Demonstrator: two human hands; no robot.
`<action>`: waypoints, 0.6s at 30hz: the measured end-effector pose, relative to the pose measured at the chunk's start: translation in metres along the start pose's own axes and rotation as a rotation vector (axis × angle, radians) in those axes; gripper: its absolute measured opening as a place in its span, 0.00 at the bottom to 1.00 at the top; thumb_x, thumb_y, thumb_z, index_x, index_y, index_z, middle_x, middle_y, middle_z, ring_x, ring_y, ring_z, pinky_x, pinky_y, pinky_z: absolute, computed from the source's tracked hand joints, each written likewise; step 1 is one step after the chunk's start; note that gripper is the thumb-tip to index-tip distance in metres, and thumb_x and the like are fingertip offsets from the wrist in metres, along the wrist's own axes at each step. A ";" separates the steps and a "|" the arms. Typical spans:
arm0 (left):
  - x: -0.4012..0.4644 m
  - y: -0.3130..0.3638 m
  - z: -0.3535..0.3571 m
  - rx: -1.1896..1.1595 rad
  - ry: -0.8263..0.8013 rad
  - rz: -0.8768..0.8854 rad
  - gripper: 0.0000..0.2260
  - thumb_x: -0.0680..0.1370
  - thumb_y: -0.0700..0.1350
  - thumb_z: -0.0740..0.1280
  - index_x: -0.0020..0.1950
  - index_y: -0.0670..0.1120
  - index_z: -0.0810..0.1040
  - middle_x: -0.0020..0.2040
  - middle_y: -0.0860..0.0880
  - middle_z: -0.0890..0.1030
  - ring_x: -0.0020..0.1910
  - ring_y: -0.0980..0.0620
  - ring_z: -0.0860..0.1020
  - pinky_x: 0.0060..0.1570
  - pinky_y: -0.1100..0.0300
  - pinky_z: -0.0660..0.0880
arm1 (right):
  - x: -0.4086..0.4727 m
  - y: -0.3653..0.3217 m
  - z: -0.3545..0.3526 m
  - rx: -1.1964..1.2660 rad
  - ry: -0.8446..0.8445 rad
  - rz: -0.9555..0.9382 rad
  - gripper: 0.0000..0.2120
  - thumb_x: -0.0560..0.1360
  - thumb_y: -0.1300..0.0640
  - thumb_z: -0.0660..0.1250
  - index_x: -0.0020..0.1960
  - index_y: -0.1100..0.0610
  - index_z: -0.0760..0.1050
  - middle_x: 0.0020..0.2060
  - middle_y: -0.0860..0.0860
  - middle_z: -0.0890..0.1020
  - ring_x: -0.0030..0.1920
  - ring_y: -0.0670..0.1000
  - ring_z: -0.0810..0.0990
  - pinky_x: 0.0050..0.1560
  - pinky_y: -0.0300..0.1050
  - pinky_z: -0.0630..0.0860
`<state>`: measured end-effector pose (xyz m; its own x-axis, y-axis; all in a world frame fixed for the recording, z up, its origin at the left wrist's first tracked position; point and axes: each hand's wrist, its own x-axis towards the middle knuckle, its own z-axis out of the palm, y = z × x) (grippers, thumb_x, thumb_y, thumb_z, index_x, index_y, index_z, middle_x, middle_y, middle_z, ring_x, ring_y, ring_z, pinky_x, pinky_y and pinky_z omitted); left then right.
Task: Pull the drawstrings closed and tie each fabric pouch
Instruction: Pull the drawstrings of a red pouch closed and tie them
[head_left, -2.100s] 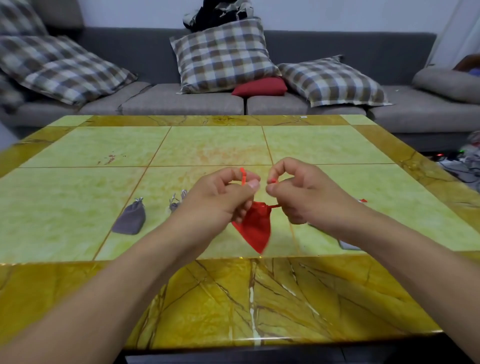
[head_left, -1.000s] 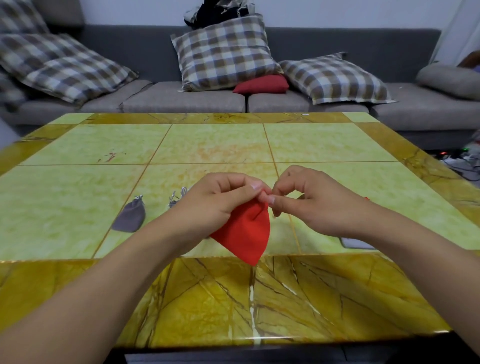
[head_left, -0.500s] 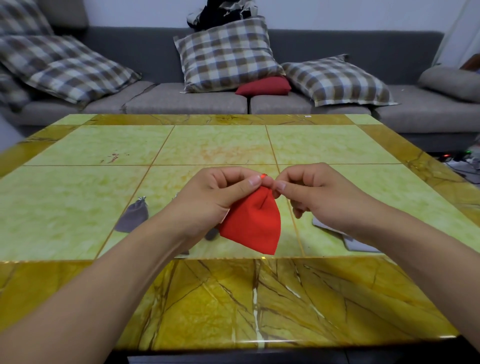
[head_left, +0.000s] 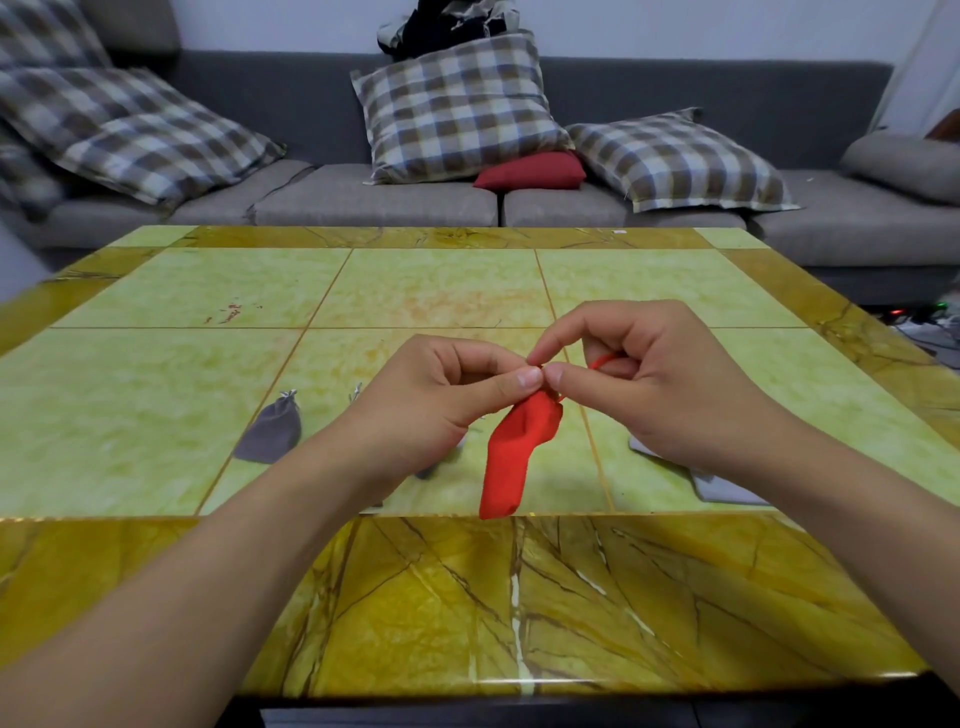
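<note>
A red fabric pouch (head_left: 511, 457) hangs above the table in front of me, its neck gathered narrow. My left hand (head_left: 441, 400) pinches the neck between thumb and forefinger. My right hand (head_left: 639, 379) pinches the red drawstring (head_left: 602, 360) right beside it, a loop of cord showing under the fingers. A grey pouch (head_left: 270, 431) with a tied top lies on the table to the left. Another grey pouch (head_left: 722, 488) lies flat under my right wrist, partly hidden. Behind my left hand, bits of a further grey pouch (head_left: 356, 392) peek out.
The yellow-green tiled table (head_left: 441, 291) has a darker marbled border along its near edge. A grey sofa (head_left: 374, 202) with checked cushions and a red cushion (head_left: 530, 171) stands behind the far edge. Cables lie on the floor at the right.
The red pouch has gone from spread wide to bunched narrow at the neck. My right hand has drawn a loop of the cord out to the right.
</note>
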<state>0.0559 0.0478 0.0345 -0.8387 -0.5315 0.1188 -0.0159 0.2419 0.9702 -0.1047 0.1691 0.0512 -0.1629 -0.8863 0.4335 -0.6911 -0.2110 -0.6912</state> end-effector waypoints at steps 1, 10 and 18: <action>0.000 0.000 -0.001 0.009 -0.009 -0.001 0.13 0.74 0.54 0.71 0.49 0.47 0.86 0.48 0.41 0.85 0.55 0.29 0.77 0.59 0.25 0.66 | 0.000 0.001 0.000 -0.009 -0.001 -0.006 0.03 0.75 0.60 0.72 0.48 0.53 0.83 0.25 0.51 0.61 0.26 0.45 0.58 0.30 0.35 0.60; 0.002 -0.004 0.003 0.066 0.013 0.037 0.07 0.76 0.44 0.70 0.48 0.42 0.86 0.43 0.46 0.87 0.50 0.44 0.83 0.56 0.54 0.78 | 0.000 0.008 0.006 -0.161 -0.030 -0.017 0.02 0.77 0.59 0.70 0.46 0.54 0.80 0.25 0.44 0.62 0.27 0.45 0.63 0.31 0.33 0.61; 0.003 -0.003 0.007 -0.161 0.105 -0.014 0.13 0.67 0.50 0.74 0.47 0.44 0.86 0.45 0.42 0.86 0.46 0.37 0.84 0.57 0.33 0.71 | 0.001 0.008 0.012 0.213 -0.065 0.183 0.07 0.83 0.62 0.58 0.47 0.59 0.71 0.23 0.43 0.72 0.25 0.44 0.62 0.28 0.37 0.59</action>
<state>0.0500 0.0510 0.0308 -0.7777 -0.6174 0.1182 0.0673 0.1052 0.9922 -0.1016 0.1612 0.0396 -0.2209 -0.9408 0.2570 -0.4896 -0.1209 -0.8635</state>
